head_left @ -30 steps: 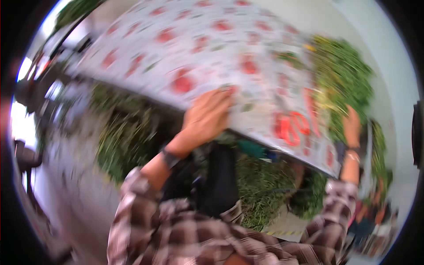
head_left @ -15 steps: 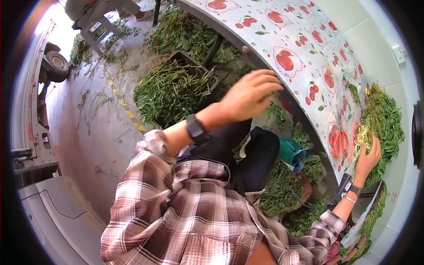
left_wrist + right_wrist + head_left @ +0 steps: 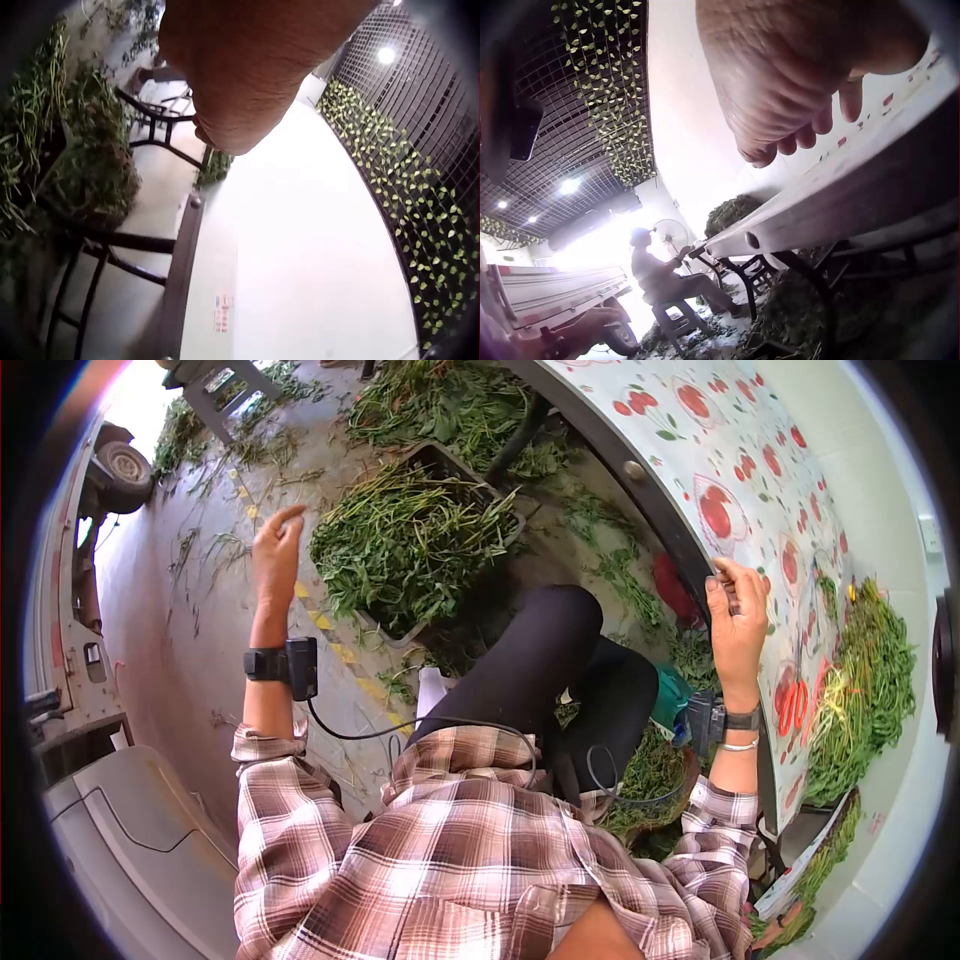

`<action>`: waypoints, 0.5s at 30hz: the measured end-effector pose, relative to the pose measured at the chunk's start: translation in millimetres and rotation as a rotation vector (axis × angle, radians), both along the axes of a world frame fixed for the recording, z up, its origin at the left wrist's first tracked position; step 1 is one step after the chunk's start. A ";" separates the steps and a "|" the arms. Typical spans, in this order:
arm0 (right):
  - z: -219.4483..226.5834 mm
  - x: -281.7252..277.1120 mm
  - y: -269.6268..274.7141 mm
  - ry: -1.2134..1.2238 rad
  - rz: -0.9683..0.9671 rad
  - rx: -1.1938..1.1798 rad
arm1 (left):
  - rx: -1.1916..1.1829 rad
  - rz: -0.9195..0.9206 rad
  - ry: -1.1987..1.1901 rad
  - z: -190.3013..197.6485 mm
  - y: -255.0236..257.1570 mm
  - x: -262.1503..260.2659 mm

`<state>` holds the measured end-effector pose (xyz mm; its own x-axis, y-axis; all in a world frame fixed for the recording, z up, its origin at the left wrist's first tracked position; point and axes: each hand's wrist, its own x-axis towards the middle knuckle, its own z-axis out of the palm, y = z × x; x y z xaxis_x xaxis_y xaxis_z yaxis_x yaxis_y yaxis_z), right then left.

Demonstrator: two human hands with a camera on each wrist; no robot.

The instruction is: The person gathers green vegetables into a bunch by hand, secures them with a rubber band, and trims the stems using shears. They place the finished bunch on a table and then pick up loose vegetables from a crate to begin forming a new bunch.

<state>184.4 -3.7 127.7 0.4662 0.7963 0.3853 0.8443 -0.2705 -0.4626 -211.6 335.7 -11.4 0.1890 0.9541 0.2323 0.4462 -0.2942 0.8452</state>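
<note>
My left hand [image 3: 272, 565] is held up on the left, over the floor beside a crate heaped with leafy green stems [image 3: 415, 545], with nothing in its fingers. Over the near edge of the table [image 3: 690, 525] is my right hand [image 3: 738, 622], palm partly up, its fingers loosely bent and holding nothing. Red-handled scissors [image 3: 793, 705] lie on the cherry-print tablecloth. Just beyond them is a pile of green stems [image 3: 870, 680]. In the right wrist view, the fingers [image 3: 804, 137] hang loosely curled above the table edge.
More cut greens [image 3: 440, 400] cover the floor behind the crate. A truck wheel [image 3: 125, 462] stands at far left, and a grey stool [image 3: 225, 400] at the back. A person [image 3: 664, 270] sits at the table's far end. Cables run across my lap.
My left hand has moved away from the table edge, out to the left above the floor. The right hand has left the stem pile and come to the table's near edge. The head view has turned.
</note>
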 end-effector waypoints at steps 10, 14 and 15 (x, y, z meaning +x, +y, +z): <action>-20.7 12.5 42.9 -0.013 -0.240 -0.041 | -0.344 -0.052 0.056 -158.9 42.4 25.8; -28.0 14.5 46.0 -0.069 -0.246 -0.037 | -0.236 -0.053 0.186 -177.5 68.2 54.8; -30.5 15.8 43.5 -0.059 -0.245 -0.005 | -0.283 -0.031 0.178 -174.3 71.0 63.2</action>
<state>200.3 39.7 97.2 0.6224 0.6644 0.4137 0.7788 -0.4727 -0.4124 -148.4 406.7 -185.7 0.2323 0.9694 -0.0799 0.5885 -0.0746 0.8050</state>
